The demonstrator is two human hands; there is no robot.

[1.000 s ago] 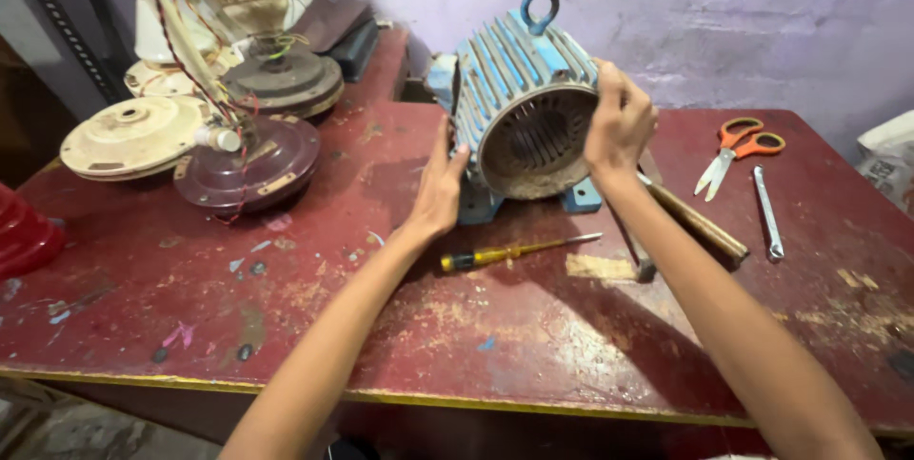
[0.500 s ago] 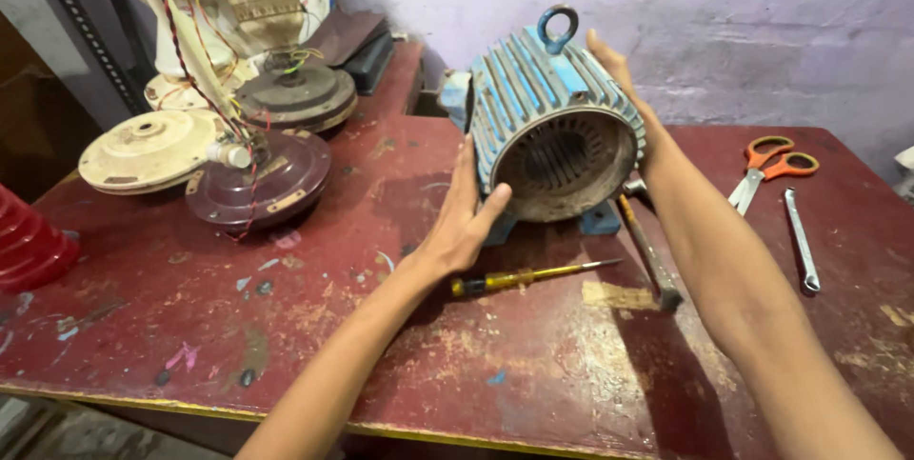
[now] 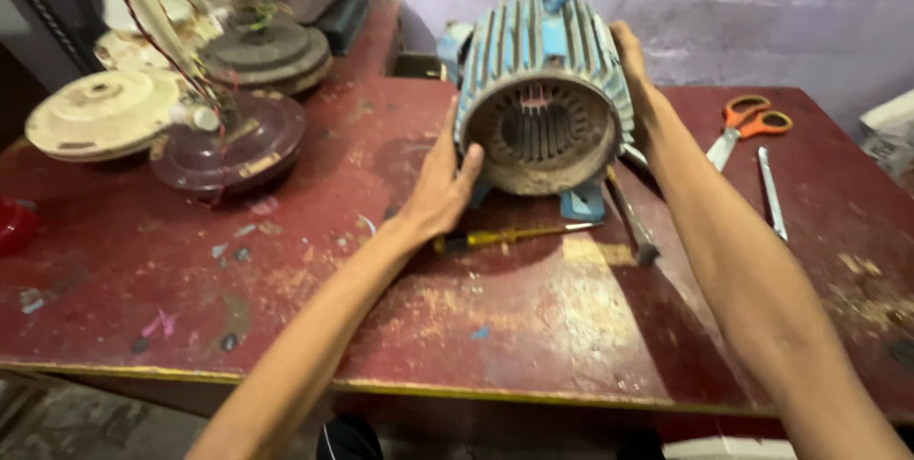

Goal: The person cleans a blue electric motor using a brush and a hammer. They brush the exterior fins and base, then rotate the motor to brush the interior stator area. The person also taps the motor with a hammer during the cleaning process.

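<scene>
A blue finned motor housing (image 3: 543,60) with a lifting ring on top stands on the worn red table (image 3: 400,327), its open round end facing me. My left hand (image 3: 443,184) presses flat against the housing's left side near the front rim. My right hand (image 3: 630,65) grips the right side, fingers reaching toward the back. A yellow-handled screwdriver (image 3: 514,234) lies on the table just in front of the housing, close to my left wrist.
Orange-handled scissors (image 3: 747,122) and a metal tool (image 3: 771,193) lie at the right. A hammer-like tool (image 3: 630,217) rests beside the housing's right foot. Fan parts, round covers (image 3: 100,112) and wires pile at the left back. A purple wall stands behind.
The housing has turned so its open end faces me more squarely. My left hand stays on its left side; my right hand has slid further back along the right side.
</scene>
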